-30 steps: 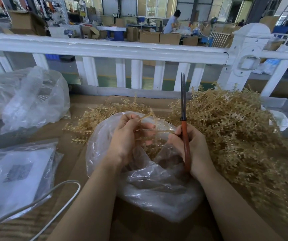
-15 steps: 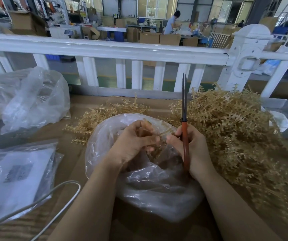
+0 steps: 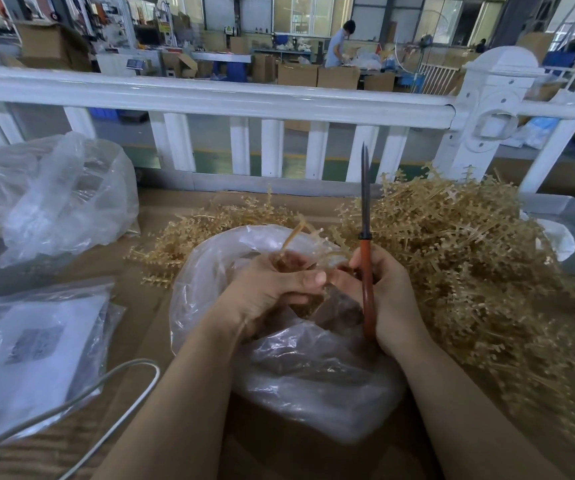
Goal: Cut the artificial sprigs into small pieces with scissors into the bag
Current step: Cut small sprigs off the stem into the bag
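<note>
Both hands meet over the mouth of a clear plastic bag (image 3: 289, 362) that lies on the brown worktop (image 3: 314, 455). The left hand (image 3: 272, 292) has its fingers curled around a tan sprig (image 3: 293, 237), whose thin stems stick up and away from the knuckles, above the bag's opening. The right hand (image 3: 388, 299) grips the red handles of a pair of scissors (image 3: 365, 244); the dark blades point straight up and lie together, with no sprig between them. The thumbs of the two hands nearly touch.

Inside the bag, below the left hand, some tan bits show through the plastic, though they are too blurred to tell apart. A big heap of sprigs (image 3: 463, 258) lies just right of the right hand and spreads toward the far right edge of the worktop; a smaller bunch (image 3: 189, 244) lies beyond the left hand, behind the bag.

Well to the left of the left hand sits a crumpled clear bag (image 3: 57, 199), and nearer, beside the left forearm, a flat plastic packet (image 3: 33, 348) with white sheets inside. A white cable (image 3: 113, 386) loops across that packet. A white railing (image 3: 210, 98) runs across beyond the hands.
</note>
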Motion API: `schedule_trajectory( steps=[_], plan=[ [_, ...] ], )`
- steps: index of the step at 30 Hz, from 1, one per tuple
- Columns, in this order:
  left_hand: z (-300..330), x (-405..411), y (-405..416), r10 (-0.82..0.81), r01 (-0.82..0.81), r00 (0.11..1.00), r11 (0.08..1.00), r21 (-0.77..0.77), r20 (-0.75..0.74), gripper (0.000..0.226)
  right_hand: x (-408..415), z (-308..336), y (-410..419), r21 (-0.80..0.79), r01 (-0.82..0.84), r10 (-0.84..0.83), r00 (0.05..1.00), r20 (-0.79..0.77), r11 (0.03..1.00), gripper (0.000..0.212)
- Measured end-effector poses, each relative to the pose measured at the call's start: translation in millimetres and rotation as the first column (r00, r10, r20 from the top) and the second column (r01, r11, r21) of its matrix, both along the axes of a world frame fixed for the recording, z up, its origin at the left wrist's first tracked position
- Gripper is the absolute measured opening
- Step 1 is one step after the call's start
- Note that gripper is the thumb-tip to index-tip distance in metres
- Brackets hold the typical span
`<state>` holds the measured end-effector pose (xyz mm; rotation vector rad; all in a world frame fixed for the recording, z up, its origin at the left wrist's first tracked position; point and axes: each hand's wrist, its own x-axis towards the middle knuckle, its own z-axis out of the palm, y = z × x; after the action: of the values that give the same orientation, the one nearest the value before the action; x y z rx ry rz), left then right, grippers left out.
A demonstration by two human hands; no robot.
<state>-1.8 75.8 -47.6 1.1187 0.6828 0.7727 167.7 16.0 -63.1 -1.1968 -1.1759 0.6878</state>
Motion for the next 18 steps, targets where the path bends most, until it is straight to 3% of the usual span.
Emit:
schedule_trajectory(
  steps=[2, 5, 9, 14, 18],
  plan=[
    [0.8, -0.5, -1.4, -0.073, 0.074, 0.996, 0.997, 0.015, -0.043, 0.033, 0.4, 0.5, -0.3, 0.010, -0.012, 0.013, 0.998, -0.066, 1.000, 0.029],
    [2.7, 1.1, -4.7, -0.165, 0.165, 0.986, 0.986, 0.000, 0.012, 0.033, 1.7, 1.0, -0.9, 0.020, -0.011, 0.013, 0.993, -0.119, 1.000, 0.028],
    [3.7, 8.4, -9.5, -0.056, 0.057, 0.997, 0.998, 0.032, -0.053, 0.055, -0.1, 3.6, -1.7, -0.005, 0.000, -0.001, 0.996, -0.093, 1.000, 0.025],
    [0.5, 9.1, -9.1, 0.026, -0.025, 0.998, 1.000, 0.017, -0.052, 0.014, 2.8, -3.0, -0.2, -0.012, 0.016, -0.016, 1.000, -0.009, 1.000, 0.027],
    [1.1, 9.0, -8.5, 0.033, -0.033, 0.999, 0.999, 0.000, -0.018, 0.010, 1.7, -2.6, -1.4, 0.021, -0.005, 0.005, 1.000, -0.018, 1.000, 0.026]
  ],
)
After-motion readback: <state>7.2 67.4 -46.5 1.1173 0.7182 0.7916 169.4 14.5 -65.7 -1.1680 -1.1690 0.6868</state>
